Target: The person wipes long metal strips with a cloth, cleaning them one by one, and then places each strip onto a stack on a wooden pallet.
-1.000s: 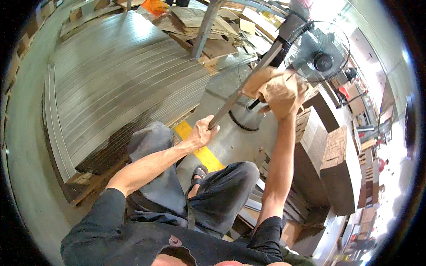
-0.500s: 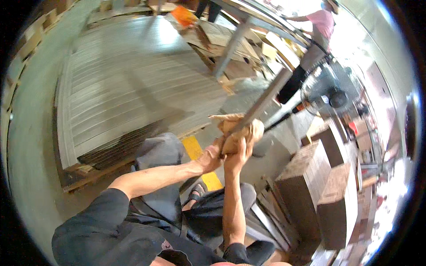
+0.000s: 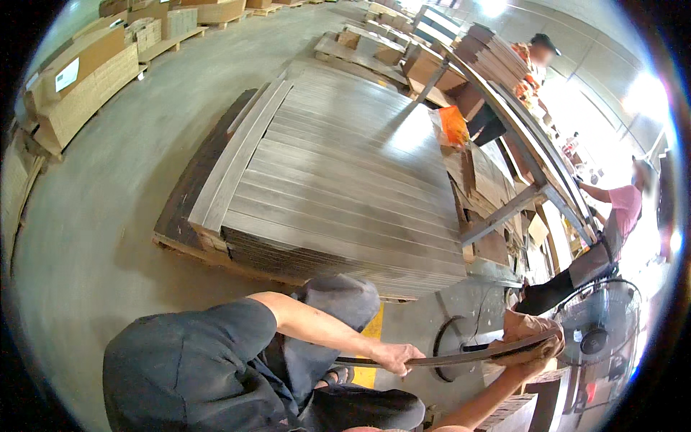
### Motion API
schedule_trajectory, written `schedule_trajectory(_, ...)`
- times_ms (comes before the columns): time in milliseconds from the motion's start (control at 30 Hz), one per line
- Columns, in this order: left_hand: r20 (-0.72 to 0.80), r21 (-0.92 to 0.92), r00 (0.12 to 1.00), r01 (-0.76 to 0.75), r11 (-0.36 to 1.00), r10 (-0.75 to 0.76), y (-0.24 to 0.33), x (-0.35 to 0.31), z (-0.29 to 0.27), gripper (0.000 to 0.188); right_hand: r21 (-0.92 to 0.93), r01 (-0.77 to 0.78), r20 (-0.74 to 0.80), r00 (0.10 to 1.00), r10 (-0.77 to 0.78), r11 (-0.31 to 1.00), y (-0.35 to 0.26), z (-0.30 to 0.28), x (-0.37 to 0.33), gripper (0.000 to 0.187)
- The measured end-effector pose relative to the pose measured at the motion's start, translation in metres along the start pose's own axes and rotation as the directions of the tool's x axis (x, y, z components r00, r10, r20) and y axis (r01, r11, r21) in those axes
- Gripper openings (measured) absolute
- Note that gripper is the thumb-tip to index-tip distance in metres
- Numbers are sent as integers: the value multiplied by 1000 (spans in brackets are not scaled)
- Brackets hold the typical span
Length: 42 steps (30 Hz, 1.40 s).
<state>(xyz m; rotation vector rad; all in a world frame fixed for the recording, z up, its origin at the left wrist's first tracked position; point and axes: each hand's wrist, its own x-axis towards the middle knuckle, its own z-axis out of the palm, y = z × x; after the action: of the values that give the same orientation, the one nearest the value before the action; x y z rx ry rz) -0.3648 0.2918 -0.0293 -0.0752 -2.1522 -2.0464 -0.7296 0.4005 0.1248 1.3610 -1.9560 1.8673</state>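
Note:
A long, thin grey plank [image 3: 461,358] lies crosswise in front of my knees, seen nearly edge-on. My left hand [image 3: 394,356] is closed around its left part. Out to the right, my right hand [image 3: 533,365] grips a crumpled tan cloth [image 3: 527,327], which is bunched around the plank near its right end. The cloth covers most of the right fingers. Beyond my knees is a wide, low stack of grey-brown planks [image 3: 345,180] on a pallet.
A black floor fan [image 3: 594,338] stands at right, its round base [image 3: 448,349] behind the plank. Past the stack is a metal-framed table [image 3: 504,216]. Two people work there, one in a pink shirt [image 3: 626,205]. Cardboard stacks [image 3: 86,86] line the far left.
My view has swung left. The plank has gone from slanting upward to nearly level. My hands were together at the cloth; now the right, with the cloth, is far along the plank from the left.

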Motion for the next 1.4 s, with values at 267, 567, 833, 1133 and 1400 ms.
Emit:
schedule_trajectory(267, 577, -496, 805, 481, 722, -140, 13, 0, -22, 45, -380, 567, -69, 771, -633, 731, -107, 133, -141, 56)
schedule_trajectory(567, -362, 212, 932, 51, 976, 30, 4, 3, -26, 50, 358, -316, -271, 865, 422, 879, -98, 136, -83, 43)
schedule_trajectory(833, -586, 288, 809, 263, 921, -48, 2, 9, -18, 55, 142, -128, -398, 901, 175, 982, -117, 128, -142, 36)
schedule_trajectory(1133, -526, 409, 849, 194, 892, 57, -25, 2, 2, 48, -48, -93, -193, 978, 82, 995, -84, 160, -133, 39)
schedule_trajectory(1400, -325, 333, 940, 14, 943, 100, 3, -10, 5, 45, 200, -265, 5, 963, 270, 943, -33, 45, -47, 39)
